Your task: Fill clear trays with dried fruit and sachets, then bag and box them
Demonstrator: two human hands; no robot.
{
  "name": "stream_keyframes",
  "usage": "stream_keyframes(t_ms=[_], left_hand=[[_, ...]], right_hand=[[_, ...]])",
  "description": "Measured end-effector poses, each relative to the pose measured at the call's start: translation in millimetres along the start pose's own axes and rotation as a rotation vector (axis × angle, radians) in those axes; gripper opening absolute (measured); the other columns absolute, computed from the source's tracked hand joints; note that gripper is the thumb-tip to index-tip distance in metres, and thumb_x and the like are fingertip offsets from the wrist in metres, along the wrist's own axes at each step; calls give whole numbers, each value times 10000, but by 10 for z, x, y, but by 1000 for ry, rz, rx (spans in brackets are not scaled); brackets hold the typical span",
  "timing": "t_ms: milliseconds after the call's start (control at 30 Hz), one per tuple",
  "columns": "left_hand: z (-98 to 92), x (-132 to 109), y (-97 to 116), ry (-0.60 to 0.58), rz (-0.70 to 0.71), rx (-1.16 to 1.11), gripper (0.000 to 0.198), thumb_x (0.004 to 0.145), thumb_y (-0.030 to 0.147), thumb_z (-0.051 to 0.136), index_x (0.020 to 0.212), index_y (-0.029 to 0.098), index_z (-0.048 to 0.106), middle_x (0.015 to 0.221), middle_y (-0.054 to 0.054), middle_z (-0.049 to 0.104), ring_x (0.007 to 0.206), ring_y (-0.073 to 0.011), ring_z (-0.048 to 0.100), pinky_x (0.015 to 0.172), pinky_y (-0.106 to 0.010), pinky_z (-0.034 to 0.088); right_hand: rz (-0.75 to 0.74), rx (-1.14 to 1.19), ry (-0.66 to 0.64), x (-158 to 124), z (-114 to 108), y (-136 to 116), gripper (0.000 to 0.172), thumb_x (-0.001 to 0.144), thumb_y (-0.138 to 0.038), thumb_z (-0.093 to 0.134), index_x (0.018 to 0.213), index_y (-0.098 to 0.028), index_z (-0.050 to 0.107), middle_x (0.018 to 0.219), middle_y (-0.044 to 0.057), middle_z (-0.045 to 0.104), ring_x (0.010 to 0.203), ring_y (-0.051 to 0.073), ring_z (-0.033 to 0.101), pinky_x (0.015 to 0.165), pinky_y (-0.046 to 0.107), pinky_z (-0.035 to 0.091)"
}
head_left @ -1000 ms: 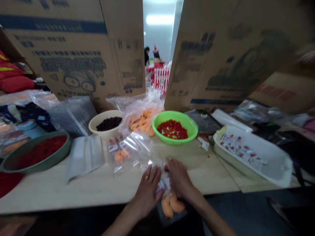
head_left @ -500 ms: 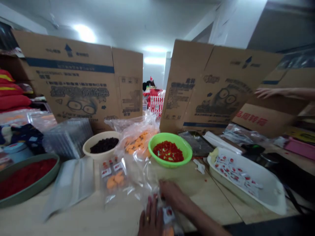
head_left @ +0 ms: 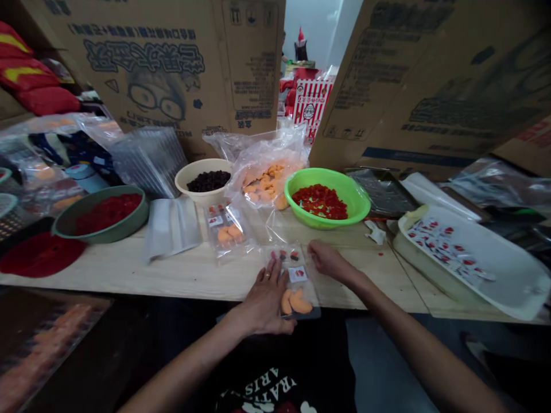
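A clear plastic packet (head_left: pixel 306 289) with orange crescent pieces, a small white sachet and little red and dark bits lies at the table's front edge. Across its left side rests my left hand (head_left: pixel 267 292), open, fingers stretched over the plastic. My right hand (head_left: pixel 323 261) is closed by the packet's upper right corner; whatever its fingers hold is hidden. Farther back and to the left, a second filled packet (head_left: pixel 228 232) lies flat. Behind the hands are a green bowl (head_left: pixel 359 201) of red pieces and a clear bag (head_left: pixel 275 152) of orange pieces.
A cream bowl (head_left: pixel 183 179) holds dark pieces. Left are stacked clear trays (head_left: pixel 148 158), flat plastic sleeves (head_left: pixel 172 226) and a dark green basin (head_left: pixel 103 232) with red pieces. A white tub (head_left: pixel 512 269) of sachets stands right. Cardboard boxes (head_left: pixel 241 74) wall the back.
The view has tipped downward, showing both forearms and the front edge. My left hand stays on the packet; my right hand remains closed near its upper right. The other person's arm has left the view.
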State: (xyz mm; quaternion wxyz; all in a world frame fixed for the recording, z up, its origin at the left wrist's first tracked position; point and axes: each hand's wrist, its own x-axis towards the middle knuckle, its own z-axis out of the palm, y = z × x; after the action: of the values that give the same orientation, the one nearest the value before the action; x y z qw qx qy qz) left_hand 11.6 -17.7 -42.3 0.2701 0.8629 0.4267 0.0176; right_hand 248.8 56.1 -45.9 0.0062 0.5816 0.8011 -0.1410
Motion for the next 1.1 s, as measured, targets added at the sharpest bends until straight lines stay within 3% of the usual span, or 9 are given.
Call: stream_keyframes(t_ms=[133,267,367,500,600,733,867,967,1100], left_hand=[[-75,-17,-65,6,41,-11,1172,568,543,801,1519,97,281,1640,-233,-98,1519,-402,-77,1197,-591,163],[-45,-19,-95,26,48,-15,1194,560,556,815,1521,98,274,1640,-223,-114,1519,-387,-102,1204,-575,169],[51,-51,-115,43,45,-18,1204,582,545,808,1538,100,226,1642,-221,-108,1520,-370,-116,1208,-566,168],[220,-126,-144,147,70,3,1259,605,447,818,1582,192,66,1647,-164,-161,1509,-370,-169,1202,-593,156],[265,-158,-143,188,86,23,1271,623,440,803,1586,197,10,1636,-161,-206,1501,-379,-193,1201,-599,140],[178,-137,-87,39,25,65,1292,595,582,774,1573,108,76,1625,-226,-179,1485,-412,-207,1191,-620,105],[140,-108,-19,-40,-18,154,1307,552,579,791,1557,60,136,1618,-273,-134,1474,-454,-199,1169,-665,67],[183,-124,-6,-3,-33,196,1123,638,369,740,1553,57,169,1629,-277,-61,1489,-450,-149,1174,-636,136],[201,-141,-31,7,-49,150,994,680,271,689,1538,76,227,1638,-256,87,1510,-446,-10,1178,-574,233]], right_hand=[[-76,189,42,205,-50,-28,379,839,-103,523,1214,-108,578,1093,134,698,965,200,630,783,238,406],[125,325,-28,555,-34,-158,159,864,-197,546,873,-111,680,817,87,706,737,170,593,624,238,356],[178,382,-63,665,6,-197,194,824,-169,567,642,-138,627,611,38,635,614,134,536,559,230,320],[227,530,-162,496,59,-206,363,879,-245,485,528,-168,541,444,5,520,440,111,465,470,222,328],[261,619,-153,305,90,-241,423,946,-326,374,603,-165,562,506,23,571,424,108,470,451,217,366],[293,587,-108,156,115,-291,361,918,-266,410,607,-158,559,556,42,602,457,114,498,485,220,388],[293,415,11,71,76,-316,152,850,-153,502,815,-128,648,820,120,695,757,188,631,691,257,436],[57,153,45,38,24,-357,284,874,-192,561,1147,-127,606,1144,167,656,1044,237,603,869,287,416],[-157,-133,-41,100,-11,-440,320,943,-216,526,1250,-126,537,1178,171,633,1069,260,589,904,315,400]])
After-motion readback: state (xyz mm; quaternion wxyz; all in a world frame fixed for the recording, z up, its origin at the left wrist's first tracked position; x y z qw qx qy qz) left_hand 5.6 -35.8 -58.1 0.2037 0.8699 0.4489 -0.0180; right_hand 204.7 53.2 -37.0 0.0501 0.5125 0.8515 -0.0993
